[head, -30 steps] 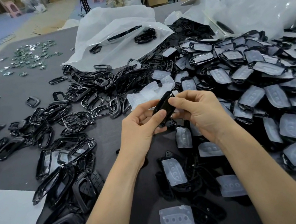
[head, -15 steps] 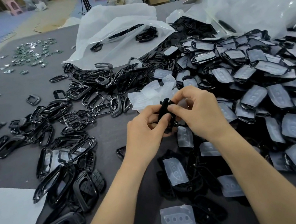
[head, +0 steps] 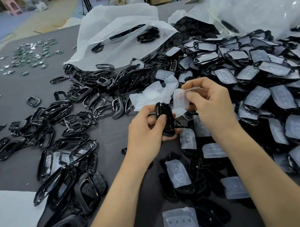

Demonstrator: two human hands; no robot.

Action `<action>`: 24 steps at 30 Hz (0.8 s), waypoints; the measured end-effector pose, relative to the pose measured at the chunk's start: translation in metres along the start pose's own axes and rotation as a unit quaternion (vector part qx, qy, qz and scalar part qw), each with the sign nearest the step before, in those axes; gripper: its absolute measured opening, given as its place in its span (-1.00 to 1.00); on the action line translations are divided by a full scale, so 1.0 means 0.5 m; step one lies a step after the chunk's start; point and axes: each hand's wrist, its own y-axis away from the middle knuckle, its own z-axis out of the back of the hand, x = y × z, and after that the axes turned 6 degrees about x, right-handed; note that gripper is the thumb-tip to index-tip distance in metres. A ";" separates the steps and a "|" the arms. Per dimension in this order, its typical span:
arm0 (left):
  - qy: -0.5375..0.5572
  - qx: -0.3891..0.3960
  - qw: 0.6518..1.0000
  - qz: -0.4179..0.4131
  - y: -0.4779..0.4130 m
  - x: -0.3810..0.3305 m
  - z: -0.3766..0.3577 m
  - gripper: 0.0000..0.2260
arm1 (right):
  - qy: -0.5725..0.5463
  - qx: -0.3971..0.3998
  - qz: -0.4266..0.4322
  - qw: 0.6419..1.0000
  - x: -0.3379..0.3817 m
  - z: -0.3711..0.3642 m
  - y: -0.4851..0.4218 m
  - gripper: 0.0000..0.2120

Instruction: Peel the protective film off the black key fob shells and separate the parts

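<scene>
Hands at mid-view: we are gripping a black shell [head: 164, 118] upright in our left hand [head: 146, 131], thumb and fingers curled round it, above the grey desk [head: 15, 99]. Our right hand [head: 213, 109] is pinching a cloudy sheet of film [head: 180, 101] between thumb and fingertips, just right of the shell; whether the sheet's lower edge is touching the shell we cannot tell. Just beyond the hands, peeled films [head: 150, 93] are lying in a small heap. Along the right side, film-covered shells [head: 270, 82] are lying in a deep pile, and bare black frames [head: 54, 132] are lying scattered over the left. Behind them, a white plastic bag [head: 112, 31] is lying open with a few black parts inside. One loose film [head: 180, 221] is lying flat on the desk between our forearms.
</scene>
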 end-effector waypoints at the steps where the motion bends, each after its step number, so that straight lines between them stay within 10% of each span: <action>1: 0.003 0.001 1.000 0.000 0.000 0.000 0.000 -0.84 | -0.021 0.006 -0.008 1.000 0.001 -0.002 0.000 -0.81; 24: 0.010 0.001 1.000 -0.003 -0.002 0.006 0.003 -0.83 | -0.107 0.101 -0.064 0.987 0.011 -0.001 0.005 -0.71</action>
